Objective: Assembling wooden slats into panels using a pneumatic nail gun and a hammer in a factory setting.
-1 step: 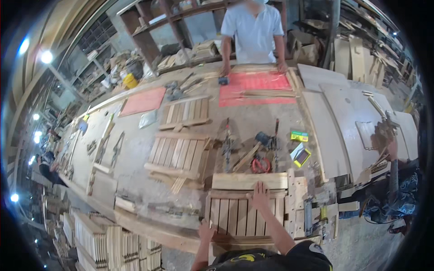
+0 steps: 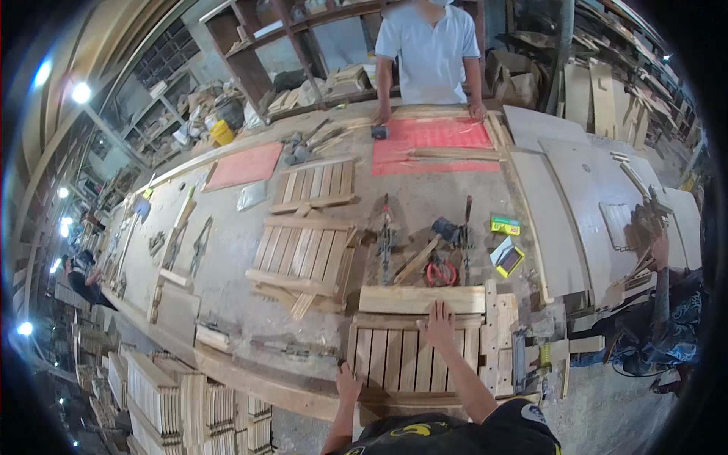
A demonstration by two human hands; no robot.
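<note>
In the head view, a slatted wooden panel (image 2: 413, 356) is seen low in the centre of the frame, lying flat on the worktop (image 2: 227, 265). The right hand (image 2: 437, 324) is laid on the panel's upper part, fingers spread and pressed flat — just below a loose plank (image 2: 422, 299) set across the panel's top edge. The left hand (image 2: 348, 383) is placed at the panel's lower left corner, on the near edge of the worktop; whether it grips that edge cannot be told. Just to the right of the panel, short wood offcuts (image 2: 504, 334) are crowded. To the upper left, a second slatted panel (image 2: 303, 262) lies near — bare worktop is left between them. Red clamps (image 2: 440, 271) lie just above the plank.
</note>
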